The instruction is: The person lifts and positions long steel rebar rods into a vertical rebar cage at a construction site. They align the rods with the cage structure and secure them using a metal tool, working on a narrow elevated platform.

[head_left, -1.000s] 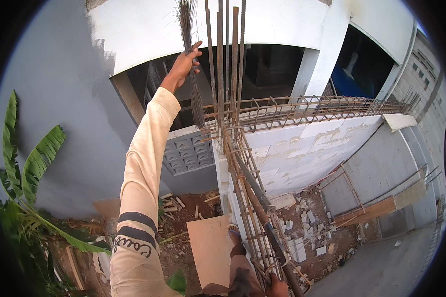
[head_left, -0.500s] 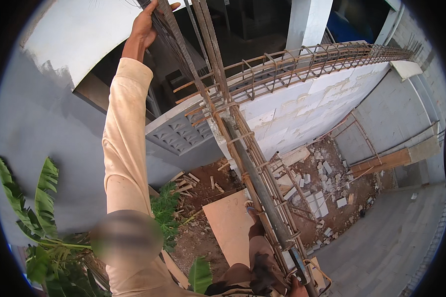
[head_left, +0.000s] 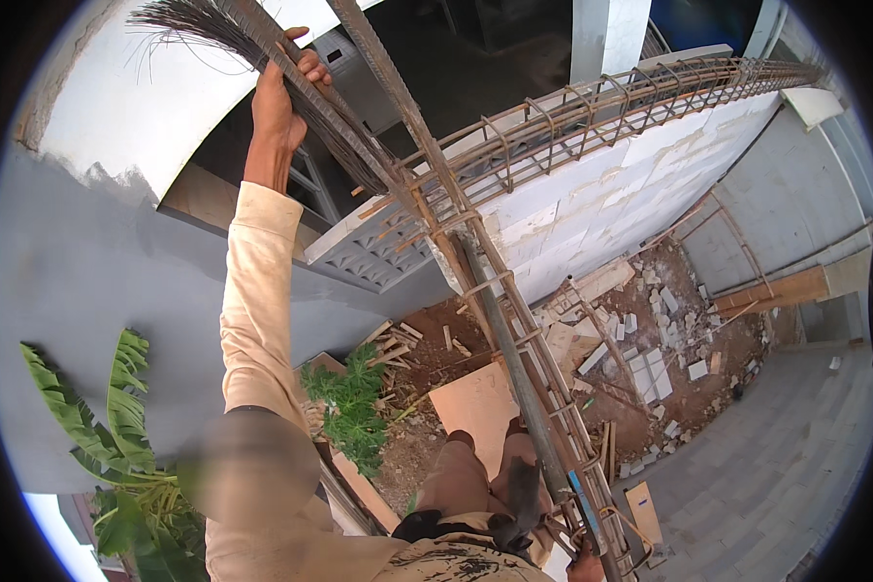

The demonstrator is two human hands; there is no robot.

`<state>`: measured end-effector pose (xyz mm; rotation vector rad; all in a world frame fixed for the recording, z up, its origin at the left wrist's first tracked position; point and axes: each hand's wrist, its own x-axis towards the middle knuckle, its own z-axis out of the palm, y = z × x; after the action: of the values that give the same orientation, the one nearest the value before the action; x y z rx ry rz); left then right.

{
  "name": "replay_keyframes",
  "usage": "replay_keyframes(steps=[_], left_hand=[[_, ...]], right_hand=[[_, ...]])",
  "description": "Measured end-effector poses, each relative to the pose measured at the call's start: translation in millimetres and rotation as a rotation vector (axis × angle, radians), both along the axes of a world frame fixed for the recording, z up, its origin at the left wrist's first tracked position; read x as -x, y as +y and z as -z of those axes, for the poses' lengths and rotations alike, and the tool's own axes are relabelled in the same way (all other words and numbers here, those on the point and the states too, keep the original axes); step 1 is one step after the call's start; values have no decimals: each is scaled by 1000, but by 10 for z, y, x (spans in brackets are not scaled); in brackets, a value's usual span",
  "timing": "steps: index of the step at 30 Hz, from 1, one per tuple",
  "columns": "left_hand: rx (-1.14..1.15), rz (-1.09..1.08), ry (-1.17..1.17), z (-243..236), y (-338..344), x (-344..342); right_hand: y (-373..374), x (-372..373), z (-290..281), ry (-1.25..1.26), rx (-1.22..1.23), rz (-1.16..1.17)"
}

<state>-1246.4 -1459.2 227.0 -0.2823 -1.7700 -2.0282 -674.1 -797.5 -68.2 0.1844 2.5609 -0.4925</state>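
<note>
My left hand (head_left: 286, 92) is raised on a long sleeved arm at the upper left. Its fingers are closed round a bundle of thin dark tie wire (head_left: 199, 31) and the ribbed steel bar beside it; the wire ends fan out beyond the hand. Another ribbed steel bar (head_left: 388, 78) rises to the right. Both bars run down into a long rebar cage (head_left: 543, 388) with a grey pipe (head_left: 514, 359) along it. Low in the picture, my right hand (head_left: 584, 563) is curled beside the cage's near end, partly cut off; what it grips is unclear.
A horizontal rebar cage (head_left: 572, 116) tops the white block wall (head_left: 611, 184). Far below lie broken blocks (head_left: 650, 373), an orange-brown board (head_left: 475, 403) and wood scraps (head_left: 393, 344). A banana plant (head_left: 116, 417) stands at left against the grey wall (head_left: 116, 252).
The whole view has shifted, bringing my left hand lower and the fanned wire ends into sight. My left fingers now show wrapped round the wire and bar. My right hand stays by the cage.
</note>
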Motion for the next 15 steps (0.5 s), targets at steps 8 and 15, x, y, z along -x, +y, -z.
replay_keyframes(steps=[8, 15], left_hand=[[-67, 19, -15, 63, -88, 109], [-87, 107, -7, 48, -154, 116]], right_hand=[[-60, -410, 224, 75, -249, -240], [-299, -340, 68, -97, -375, 38]])
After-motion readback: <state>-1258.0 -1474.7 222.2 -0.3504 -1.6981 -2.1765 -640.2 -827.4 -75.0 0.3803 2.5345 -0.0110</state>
